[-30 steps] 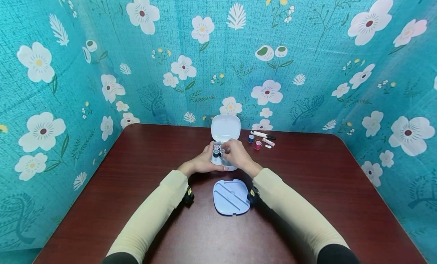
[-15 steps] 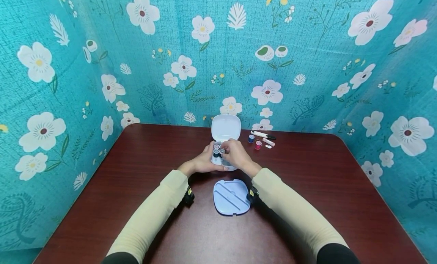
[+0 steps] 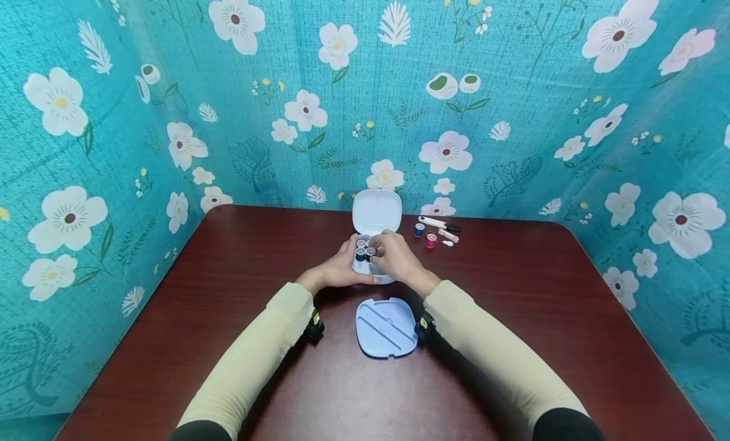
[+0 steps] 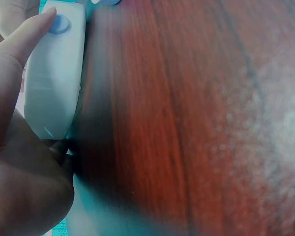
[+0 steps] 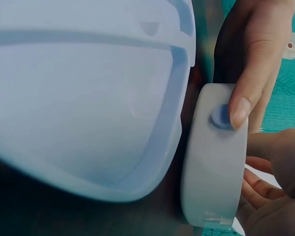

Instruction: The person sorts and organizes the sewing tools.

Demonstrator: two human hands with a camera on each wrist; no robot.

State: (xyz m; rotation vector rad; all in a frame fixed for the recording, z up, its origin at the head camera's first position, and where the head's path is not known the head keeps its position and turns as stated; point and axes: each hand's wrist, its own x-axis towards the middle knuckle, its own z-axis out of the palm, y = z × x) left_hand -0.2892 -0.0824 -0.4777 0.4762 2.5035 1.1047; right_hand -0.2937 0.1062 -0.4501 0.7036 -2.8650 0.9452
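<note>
A small white case [image 3: 377,278] stands on the table with its lid [image 3: 377,211] raised, several thread spools [image 3: 360,253] upright in its left part. My left hand [image 3: 339,267] grips the case from the left side. In the left wrist view its thumb lies along the front wall, the tip at the round blue button [image 4: 59,24]. My right hand [image 3: 395,256] reaches over the case from the right, its thumb and fingers pinching around a dark spool [image 3: 370,253] among the others. The right fingertips are partly hidden behind the hand.
A pale blue compartment tray [image 3: 386,328] lies on the table in front of the case. To the right behind are a blue spool [image 3: 419,230], a pink spool [image 3: 430,240], a white-and-black slim tool [image 3: 439,224] and a small pink-and-white piece [image 3: 448,236]. A floral curtain backs the table.
The head view has shifted very slightly. Both hands stay at the case, with hardly any visible movement of the fingers or spools.
</note>
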